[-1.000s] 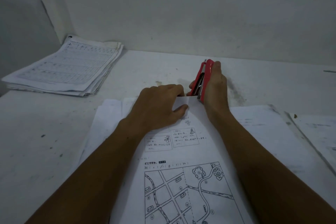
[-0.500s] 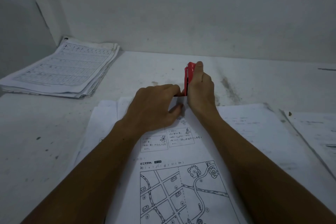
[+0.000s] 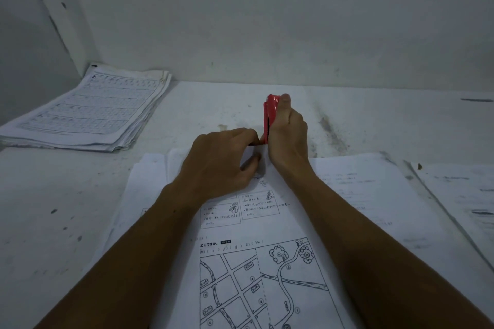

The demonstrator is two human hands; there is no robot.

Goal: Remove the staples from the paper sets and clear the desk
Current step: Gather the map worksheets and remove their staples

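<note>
My right hand [image 3: 287, 133] has its grip closed around the red stapler [image 3: 270, 115], standing it on end at the far corner of the map sheet [image 3: 256, 262]. My left hand [image 3: 222, 165] pinches that same corner between thumb and curled fingers. The sheet lies on other papers on the near counter [image 3: 53, 208]. A paper stack [image 3: 88, 112] sits far left.

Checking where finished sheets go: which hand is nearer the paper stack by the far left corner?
Left. The left hand pinches the map sheet's top corner, right of and nearer than the paper stack. The right hand, gripping the red stapler, is farther right.
</note>
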